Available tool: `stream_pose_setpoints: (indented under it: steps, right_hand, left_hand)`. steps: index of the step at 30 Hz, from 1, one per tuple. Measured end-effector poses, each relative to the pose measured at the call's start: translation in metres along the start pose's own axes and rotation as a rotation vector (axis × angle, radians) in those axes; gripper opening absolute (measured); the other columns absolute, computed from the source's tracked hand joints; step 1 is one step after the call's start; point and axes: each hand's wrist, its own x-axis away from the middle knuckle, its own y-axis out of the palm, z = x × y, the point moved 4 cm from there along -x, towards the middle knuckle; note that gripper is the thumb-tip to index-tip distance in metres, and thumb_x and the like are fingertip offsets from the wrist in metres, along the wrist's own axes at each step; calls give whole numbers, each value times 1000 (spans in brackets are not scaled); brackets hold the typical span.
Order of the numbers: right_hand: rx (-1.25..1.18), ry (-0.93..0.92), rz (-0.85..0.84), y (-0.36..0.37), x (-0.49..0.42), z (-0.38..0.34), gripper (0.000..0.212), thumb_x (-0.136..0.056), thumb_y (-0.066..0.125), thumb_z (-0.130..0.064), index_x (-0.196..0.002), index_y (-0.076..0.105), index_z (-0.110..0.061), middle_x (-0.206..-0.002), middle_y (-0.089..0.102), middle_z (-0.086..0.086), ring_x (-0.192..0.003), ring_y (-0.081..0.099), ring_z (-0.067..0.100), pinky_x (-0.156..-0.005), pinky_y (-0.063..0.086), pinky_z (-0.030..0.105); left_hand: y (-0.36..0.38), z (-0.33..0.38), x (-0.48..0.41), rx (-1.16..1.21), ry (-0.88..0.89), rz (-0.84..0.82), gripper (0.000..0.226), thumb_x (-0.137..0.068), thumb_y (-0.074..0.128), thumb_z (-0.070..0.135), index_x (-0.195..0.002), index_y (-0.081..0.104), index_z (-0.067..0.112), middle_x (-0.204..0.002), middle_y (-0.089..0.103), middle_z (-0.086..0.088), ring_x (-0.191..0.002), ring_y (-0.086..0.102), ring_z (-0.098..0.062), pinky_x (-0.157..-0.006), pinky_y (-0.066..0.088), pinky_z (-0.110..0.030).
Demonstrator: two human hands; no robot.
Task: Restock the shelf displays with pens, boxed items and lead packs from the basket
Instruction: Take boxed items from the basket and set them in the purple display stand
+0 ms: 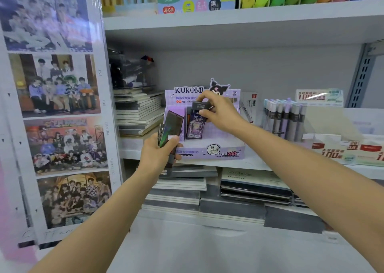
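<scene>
- The right hand (218,113) pinches the top of a dark lead pack (195,127), which stands upright inside the purple display box (220,150).
- The left hand (160,154) grips a fanned bundle of spare packs (169,127), just beside the box's left front corner.
- The box sits on the white shelf (259,162), with pens (284,116) to its right and stacked notebooks (137,114) to its left.

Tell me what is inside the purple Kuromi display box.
One dark lead pack stands inside, its top pinched by the right hand. Right of it the display box floor is bare. The left hand and its packs cover the left part.
</scene>
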Motion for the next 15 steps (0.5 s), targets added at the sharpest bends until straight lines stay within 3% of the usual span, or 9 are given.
stream_pose_setpoints:
  steps: [10,15]
  right_hand:
    - [39,17,-61,3,-9,3,21,-91,64,-6,-109,57,-14,-84,60,-1,-84,64,25,-85,55,46]
    - [57,-47,68,16,-8,3,30,-85,69,-4,-112,59,-15,-101,60,5,-81,58,20,-81,53,36]
  left_hand:
    - [0,2,2,15,-17,-13,21,-96,60,21,-112,60,8,-92,73,-14,-62,65,-20,-57,55,-29]
    - [-2,3,3,26,-30,-40,22,-94,63,19,-112,60,7,-92,73,-12,-61,67,-17,-55,56,-25]
